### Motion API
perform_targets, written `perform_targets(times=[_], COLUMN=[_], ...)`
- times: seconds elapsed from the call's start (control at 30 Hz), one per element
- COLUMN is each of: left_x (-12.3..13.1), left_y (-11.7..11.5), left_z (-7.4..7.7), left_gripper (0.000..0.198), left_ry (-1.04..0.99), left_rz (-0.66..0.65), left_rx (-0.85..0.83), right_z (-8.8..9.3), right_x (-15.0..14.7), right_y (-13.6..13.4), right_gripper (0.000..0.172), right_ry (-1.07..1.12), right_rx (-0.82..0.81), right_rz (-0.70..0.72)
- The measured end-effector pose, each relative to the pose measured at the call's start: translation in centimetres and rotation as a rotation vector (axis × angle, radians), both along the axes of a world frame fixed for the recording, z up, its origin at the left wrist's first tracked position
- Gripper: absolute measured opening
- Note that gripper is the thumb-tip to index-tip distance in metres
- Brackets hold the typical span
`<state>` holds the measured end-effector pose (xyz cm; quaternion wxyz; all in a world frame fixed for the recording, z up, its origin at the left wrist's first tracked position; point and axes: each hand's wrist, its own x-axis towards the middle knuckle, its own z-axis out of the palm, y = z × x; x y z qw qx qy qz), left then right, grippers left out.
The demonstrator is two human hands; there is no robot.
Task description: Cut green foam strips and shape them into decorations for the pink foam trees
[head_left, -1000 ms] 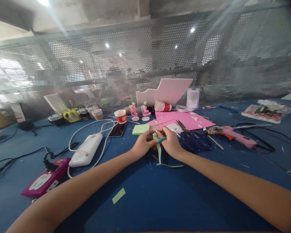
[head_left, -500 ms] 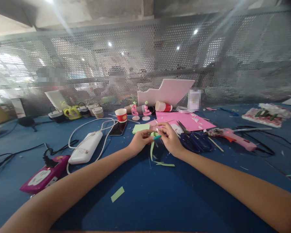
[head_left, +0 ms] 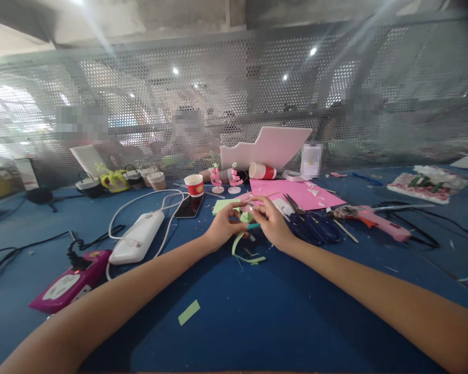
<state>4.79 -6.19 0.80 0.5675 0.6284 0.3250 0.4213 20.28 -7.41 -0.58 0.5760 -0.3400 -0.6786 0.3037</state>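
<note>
My left hand (head_left: 221,227) is closed, its thumb and fingers pinching a curled light-green paper strip (head_left: 239,241). Facing it, my right hand (head_left: 275,224) is closed too, with its fingertips on the curled top of that strip. A short teal stick-like piece (head_left: 253,226) lies level between the two hands, below the curl; fingers cover its ends, so its kind cannot be told. The strip's loose tail hangs down and bends right over the table. Behind my left fingers lie light-green paper sheets (head_left: 221,206). Dark-blue-handled scissors (head_left: 315,227) rest beside my right wrist.
A pink glue gun (head_left: 386,223) lies on the right. Pink paper (head_left: 320,193) and a red paper cup (head_left: 195,186) are further back. To the left are a white power bank (head_left: 138,239), cables and a magenta power strip (head_left: 72,280). A green paper piece (head_left: 189,312) lies in front.
The strip's curl now shows more between my fingertips, and its tail has swung left. My left fingers have lifted and arched slightly, while both forearms have hardly moved.
</note>
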Motion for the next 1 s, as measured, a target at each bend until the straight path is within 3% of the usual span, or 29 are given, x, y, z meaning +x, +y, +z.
perform_targets(times=[0.23, 0.5, 0.67, 1.0], left_x=[-0.2, -0.3, -0.1, -0.1], left_y=[0.0, 1.2, 1.3, 0.4], left_z=[0.1, -0.6, -0.6, -0.2], left_gripper=[0.067, 0.045, 0.05, 0.046], left_ry=[-0.044, -0.059, -0.044, 0.043], left_rz=[-0.051, -0.016, -0.03, 0.066], left_rx=[-0.012, -0.1, -0.142, 0.063], right_z=[-0.3, 0.0, 0.3, 1.3], right_x=[0.1, 0.2, 0.1, 0.2], right_y=[0.2, -0.3, -0.9, -0.6], right_gripper=[0.023, 0.018, 0.02, 0.023], right_ry=[-0.014, -0.128, -0.162, -0.287], right_rx=[0.021, 0.08, 0.088, 0.063], right_rz=[-0.041, -0.111, -0.13, -0.117])
